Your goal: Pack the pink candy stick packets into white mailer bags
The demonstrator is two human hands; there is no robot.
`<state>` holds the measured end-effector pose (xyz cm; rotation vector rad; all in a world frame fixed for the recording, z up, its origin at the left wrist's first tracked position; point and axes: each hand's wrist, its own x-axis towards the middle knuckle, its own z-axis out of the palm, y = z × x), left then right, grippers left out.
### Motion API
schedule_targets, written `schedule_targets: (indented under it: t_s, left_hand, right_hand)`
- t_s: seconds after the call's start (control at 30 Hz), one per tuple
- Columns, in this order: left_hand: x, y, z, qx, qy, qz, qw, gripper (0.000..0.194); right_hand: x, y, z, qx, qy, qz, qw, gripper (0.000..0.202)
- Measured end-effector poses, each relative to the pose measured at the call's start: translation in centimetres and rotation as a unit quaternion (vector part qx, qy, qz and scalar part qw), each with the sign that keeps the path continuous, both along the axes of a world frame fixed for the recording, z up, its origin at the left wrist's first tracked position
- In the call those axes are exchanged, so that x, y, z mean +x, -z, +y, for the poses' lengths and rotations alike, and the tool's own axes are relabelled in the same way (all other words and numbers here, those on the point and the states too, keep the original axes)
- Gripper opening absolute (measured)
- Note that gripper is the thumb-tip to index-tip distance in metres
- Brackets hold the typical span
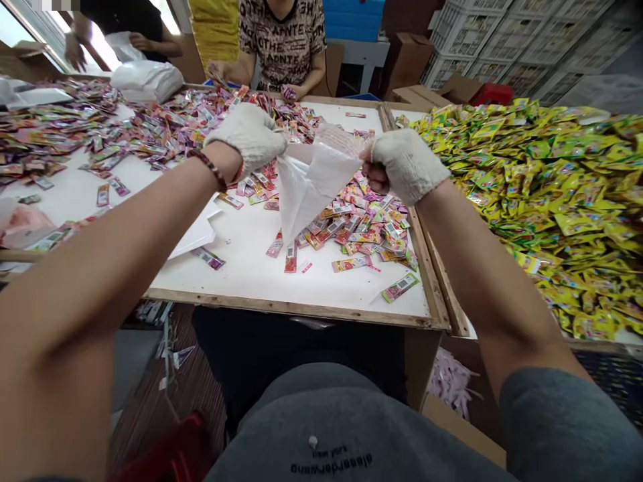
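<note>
A white-topped desk with a wooden rim spreads beneath and around a white plastic bag, the one landmark here. Beyond the bag and to its right rise stacked crates; nearer on that side lies a broad heap of yellow packets. Straight behind the bag, a co-worker in a patterned shirt sits or stands; which, I cannot tell.

The bag hangs in the air above the desk, narrowing to a low corner. At its upper left, the gloved left hand is closed on the film; at its upper right, the gloved right hand pinches the other side. Whether the mouth is fully parted is unclear.

To handle it well, I'd spread the edges evenly, with gentle tension: such film looks apt to tear, and knit gloves may slip on it. The low corner should clear the pile of colourful sachets behind and under the bag. In front lies a tiny red slip, best left out of the film's folds.
</note>
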<state>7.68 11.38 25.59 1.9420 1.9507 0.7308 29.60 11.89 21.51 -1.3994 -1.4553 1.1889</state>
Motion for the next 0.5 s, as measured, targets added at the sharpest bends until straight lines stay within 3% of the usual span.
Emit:
schedule_targets:
  t_s: [0.1,0.17,0.27,0.33,0.4,0.5]
  left_hand:
    - [0.7,0.1,-2.0,0.094,0.093,0.086,0.988,0.021]
    - [1.5,1.9,-4.3,0.122,0.183,0.096,0.971,0.022]
    - [2.3,7.1,-8.7,0.050,0.286,0.099,0.952,0.020]
    - [1.9,11.1,-11.8,-0.033,0.312,0.073,0.947,0.014]
    - [0.7,14.5,-14.9,-0.064,0.299,0.018,0.952,0.013]
    - [-1.4,18.0,-18.6,-0.033,0.159,-0.057,0.985,0.035]
  right_hand:
    - [0.8,1.4,-4.5,0.035,-0.067,-0.021,0.997,0.033]
    - [1.5,3.6,-8.2,0.014,-0.146,-0.042,0.988,0.027]
    - [2.3,8.1,-13.9,-0.066,-0.276,-0.092,0.954,0.023]
    - [2.6,11.0,-17.3,-0.056,-0.338,-0.148,0.928,0.024]
    - [2.6,13.2,-19.8,0.022,-0.379,-0.179,0.908,0.024]
    - [1.4,15.6,-21.4,0.131,-0.387,-0.214,0.887,0.030]
